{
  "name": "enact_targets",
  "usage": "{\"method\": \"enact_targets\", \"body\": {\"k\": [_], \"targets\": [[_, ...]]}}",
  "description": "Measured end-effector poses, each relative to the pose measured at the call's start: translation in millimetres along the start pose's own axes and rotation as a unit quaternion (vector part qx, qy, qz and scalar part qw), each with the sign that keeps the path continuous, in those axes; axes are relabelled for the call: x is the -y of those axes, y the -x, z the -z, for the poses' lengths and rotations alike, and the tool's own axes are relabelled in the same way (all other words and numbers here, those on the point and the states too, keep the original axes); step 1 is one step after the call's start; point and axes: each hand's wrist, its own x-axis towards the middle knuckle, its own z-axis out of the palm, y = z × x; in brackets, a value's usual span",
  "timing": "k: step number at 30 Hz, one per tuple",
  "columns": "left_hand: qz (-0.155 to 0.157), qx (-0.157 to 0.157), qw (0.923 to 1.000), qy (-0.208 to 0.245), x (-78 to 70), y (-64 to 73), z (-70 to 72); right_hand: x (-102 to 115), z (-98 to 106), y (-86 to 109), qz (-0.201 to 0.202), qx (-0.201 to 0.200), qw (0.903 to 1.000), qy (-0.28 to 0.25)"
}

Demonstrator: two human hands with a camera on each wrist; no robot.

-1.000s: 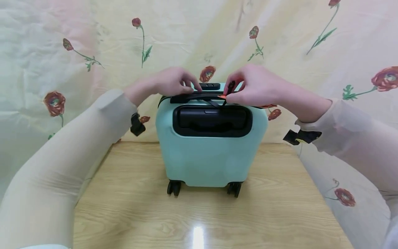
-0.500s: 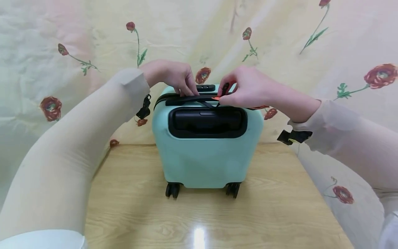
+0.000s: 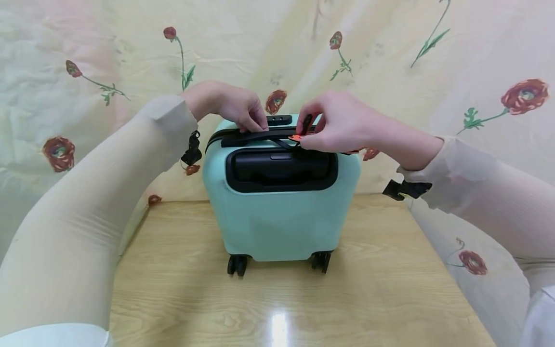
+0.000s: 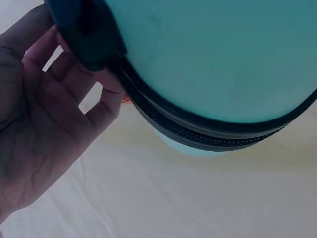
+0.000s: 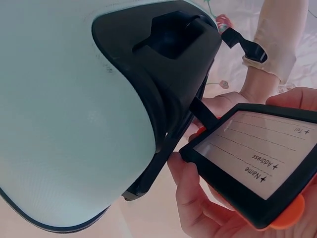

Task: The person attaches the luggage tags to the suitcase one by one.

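Your right hand is clamped on the luggage tag, thumb and fingers gripping its frame, with the name, address and telephone lines turned toward the right wrist camera. You have the tag at the top of the mint-green suitcase, beside the black carry handle, and its black strap runs to that handle; the strap's far end is hidden. Your left hand bends its fingers down at the carry handle, but you cannot tell whether they pinch it, pinch the strap or only touch.

Expect the tag to be light and fairly stiff, its smooth window probably a little slippery, so hold it by the black rim rather than across the face. An orange part shows behind it. Judge the strap thin and pliable: take it close to the handle, where it has less room to twist. The suitcase stands upright on castor wheels upon the surface and could roll, so keep any pull gentle.
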Motion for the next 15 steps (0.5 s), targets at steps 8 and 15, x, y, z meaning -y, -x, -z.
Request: {"method": "enact_targets", "body": {"k": [8,15], "targets": [[0.020,0.027,0.9994,0.006,-6.7,4.8,3.1,2,-9,8.7,0.064,-0.001,0.9979,0.005],[0.031,0.013,0.9988,0.035,-9.0,7.4,2.6,-1,-27,15.1,0.136,-0.052,0.9868,0.071]]}}
